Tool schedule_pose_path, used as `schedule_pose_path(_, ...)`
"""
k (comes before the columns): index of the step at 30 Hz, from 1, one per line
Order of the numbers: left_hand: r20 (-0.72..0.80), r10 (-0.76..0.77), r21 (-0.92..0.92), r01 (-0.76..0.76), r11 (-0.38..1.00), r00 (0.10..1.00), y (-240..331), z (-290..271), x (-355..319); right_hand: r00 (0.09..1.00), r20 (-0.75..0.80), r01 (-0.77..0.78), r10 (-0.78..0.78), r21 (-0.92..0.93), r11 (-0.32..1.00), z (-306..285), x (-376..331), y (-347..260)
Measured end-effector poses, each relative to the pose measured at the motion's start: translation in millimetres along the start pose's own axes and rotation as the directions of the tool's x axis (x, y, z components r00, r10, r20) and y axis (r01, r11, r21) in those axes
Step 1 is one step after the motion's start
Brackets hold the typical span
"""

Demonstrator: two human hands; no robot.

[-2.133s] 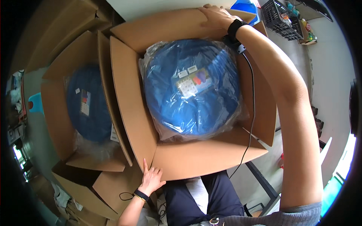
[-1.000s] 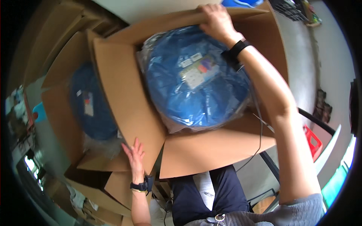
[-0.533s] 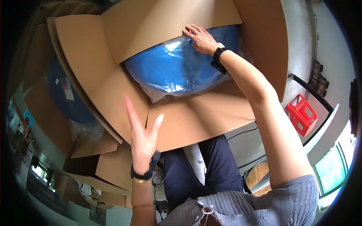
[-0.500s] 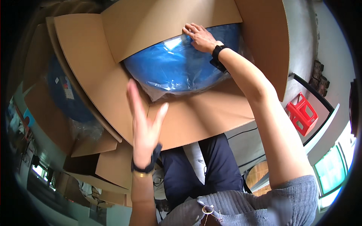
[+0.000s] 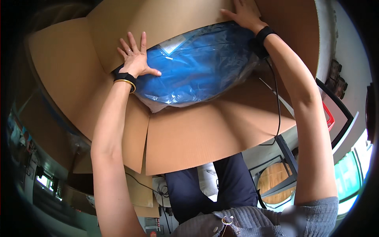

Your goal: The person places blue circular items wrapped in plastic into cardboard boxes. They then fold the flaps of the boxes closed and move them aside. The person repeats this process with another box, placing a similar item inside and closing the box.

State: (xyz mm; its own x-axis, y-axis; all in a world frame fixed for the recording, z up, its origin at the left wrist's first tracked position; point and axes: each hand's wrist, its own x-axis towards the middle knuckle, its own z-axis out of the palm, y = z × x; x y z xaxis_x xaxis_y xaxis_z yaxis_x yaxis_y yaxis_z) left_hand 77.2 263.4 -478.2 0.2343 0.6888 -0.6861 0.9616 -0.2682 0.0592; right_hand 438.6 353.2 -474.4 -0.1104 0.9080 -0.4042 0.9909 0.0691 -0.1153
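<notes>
Splayed apart, left hand (image 5: 136, 61) and right hand (image 5: 245, 16) touch a cardboard flap (image 5: 166, 23), seemingly steadying it over a blue bundle (image 5: 193, 67) (plastic-wrapped).

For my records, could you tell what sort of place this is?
Possibly an indoor storeroom or workroom: a large carton holds a blue plastic-wrapped bundle; a window shows at right.
</notes>
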Motion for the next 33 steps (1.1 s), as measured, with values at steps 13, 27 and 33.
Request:
schedule_pose_path(13, 0.222, -0.101, -0.015, 0.107, 0.994, 0.970, 5, 10, 24, 0.993, 0.044, -0.111, 0.112, -0.029, 0.993, 42, 15, 9)
schedule_pose_path(27, 0.252, -0.133, -0.046, 0.149, 0.988, 0.959, 4, 23, 34, 0.997, -0.025, -0.070, 0.067, -0.144, 0.987, 56, 16, 8)
schedule_pose_path(33, 0.250, -0.147, -0.039, 0.161, 0.986, 0.957, 6, 23, 39, 0.995, 0.059, -0.077, 0.080, -0.051, 0.996, 53, 17, 6)
